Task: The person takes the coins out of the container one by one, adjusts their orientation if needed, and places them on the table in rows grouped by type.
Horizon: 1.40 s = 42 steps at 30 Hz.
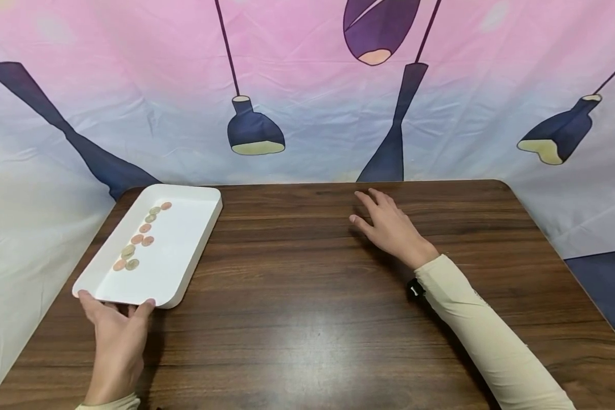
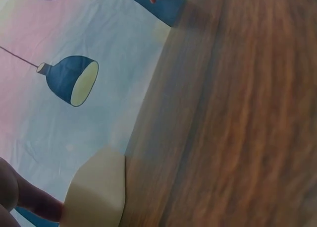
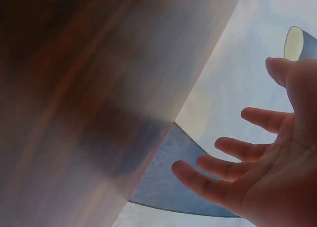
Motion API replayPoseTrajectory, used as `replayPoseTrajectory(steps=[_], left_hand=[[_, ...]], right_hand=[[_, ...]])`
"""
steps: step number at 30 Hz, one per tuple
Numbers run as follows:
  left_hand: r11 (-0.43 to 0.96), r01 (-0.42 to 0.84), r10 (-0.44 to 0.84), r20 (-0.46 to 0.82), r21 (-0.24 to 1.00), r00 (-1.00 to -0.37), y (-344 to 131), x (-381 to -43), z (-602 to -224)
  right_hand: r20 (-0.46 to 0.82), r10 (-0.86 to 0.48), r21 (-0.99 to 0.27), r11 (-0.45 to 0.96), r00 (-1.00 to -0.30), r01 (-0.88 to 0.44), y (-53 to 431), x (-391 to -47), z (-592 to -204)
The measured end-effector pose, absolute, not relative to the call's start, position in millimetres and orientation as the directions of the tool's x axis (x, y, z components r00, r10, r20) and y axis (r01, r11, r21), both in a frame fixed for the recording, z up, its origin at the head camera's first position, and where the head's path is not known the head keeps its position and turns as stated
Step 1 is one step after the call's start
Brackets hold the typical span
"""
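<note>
My left hand [image 1: 117, 336] grips the near end of the white tray [image 1: 171, 250], thumb toward its right corner and a finger at its left corner; how far the other fingers reach underneath, I cannot tell. The tray is ahead of that hand, well to the left of my right hand [image 1: 392, 230], and close to the left edge of the bench [image 1: 297, 285]. Inside it, a loose line of coins [image 1: 137, 239], some coppery and some yellowish, lies along the side farther from my right hand, a few touching or overlapping.

My right hand is spread wide with its fingers apart and holds nothing; it hangs over the bench near the far edge. I judge the step in hand to be steadying or placing the tray with one hand. To my mind, any next move of it calls for keeping it level, since the coins look free to slide.

A black device [image 1: 415, 288] sits at my right wrist, beside the cuff of a pale sleeve [image 1: 487, 324]. Beyond both hands, a cloth [image 1: 312, 114] printed with lamps hangs just behind the bench, which I reckon limits any push forward. The tray's raised walls stand between my right hand and the coins.
</note>
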State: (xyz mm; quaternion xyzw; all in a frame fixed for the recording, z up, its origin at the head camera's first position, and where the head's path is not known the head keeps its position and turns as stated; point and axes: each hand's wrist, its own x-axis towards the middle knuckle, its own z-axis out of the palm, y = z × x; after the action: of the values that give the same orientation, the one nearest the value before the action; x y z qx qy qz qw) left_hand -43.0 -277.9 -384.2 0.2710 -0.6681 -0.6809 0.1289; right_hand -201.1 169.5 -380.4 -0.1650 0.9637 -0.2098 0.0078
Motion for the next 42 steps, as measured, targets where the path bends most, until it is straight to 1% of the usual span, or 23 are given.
replayPoseTrajectory(steps=[4, 8, 12, 18, 20, 24, 26, 31, 36, 38, 42], left_hand=[[-0.07, -0.17, -0.5, -0.182, 0.983, -0.847, -279.2, -42.8, -384.6], [-0.039, -0.18, -0.437, -0.178, 0.983, -0.882, -282.0, -42.5, -384.7], [0.005, -0.192, -0.342, -0.179, 0.981, -0.922, -288.4, -42.3, -385.0], [0.07, -0.171, -0.174, -0.157, 0.983, -0.972, -300.8, -40.6, -388.4], [0.108, -0.172, -0.105, -0.161, 0.979, -0.981, -306.4, -40.1, -389.2], [0.182, -0.156, -0.002, -0.158, 0.971, -0.987, -314.6, -40.9, -389.9], [0.206, -0.144, 0.019, -0.152, 0.968, -0.988, -317.5, -41.4, -390.2], [0.233, -0.102, 0.044, -0.115, 0.967, -0.992, -321.8, -43.6, -388.8], [0.321, -0.125, 0.029, -0.142, 0.939, -0.99, -317.2, -51.2, -384.5], [0.331, -0.153, 0.004, -0.163, 0.931, -0.987, -314.9, -54.0, -383.5], [0.302, -0.244, -0.045, -0.242, 0.922, -0.969, -312.6, -56.0, -382.1]], right_hand=[[0.034, -0.349, -0.463, 0.825, -0.937, -0.324, 158.9, -201.1, -379.8], [0.021, -0.415, -0.573, 0.74, -0.91, -0.351, 142.0, -201.0, -381.2], [0.025, -0.493, -0.657, 0.648, -0.87, -0.386, 117.2, -200.7, -383.1], [0.022, -0.602, -0.695, 0.564, -0.798, -0.445, 68.4, -199.8, -381.3], [0.021, -0.613, -0.712, 0.545, -0.79, -0.443, 54.6, -200.4, -381.4], [0.024, -0.579, -0.75, 0.529, -0.815, -0.397, 36.9, -202.7, -381.7], [0.013, -0.558, -0.77, 0.524, -0.83, -0.364, 31.9, -204.4, -382.0], [-0.036, -0.539, -0.811, 0.508, -0.841, -0.291, 26.6, -205.2, -382.8], [0.015, -0.488, -0.834, 0.475, -0.873, -0.28, 32.6, -198.0, -383.2], [0.036, -0.458, -0.833, 0.477, -0.888, -0.28, 36.9, -194.5, -383.8], [0.04, -0.404, -0.83, 0.496, -0.914, -0.255, 44.9, -190.9, -385.2]])
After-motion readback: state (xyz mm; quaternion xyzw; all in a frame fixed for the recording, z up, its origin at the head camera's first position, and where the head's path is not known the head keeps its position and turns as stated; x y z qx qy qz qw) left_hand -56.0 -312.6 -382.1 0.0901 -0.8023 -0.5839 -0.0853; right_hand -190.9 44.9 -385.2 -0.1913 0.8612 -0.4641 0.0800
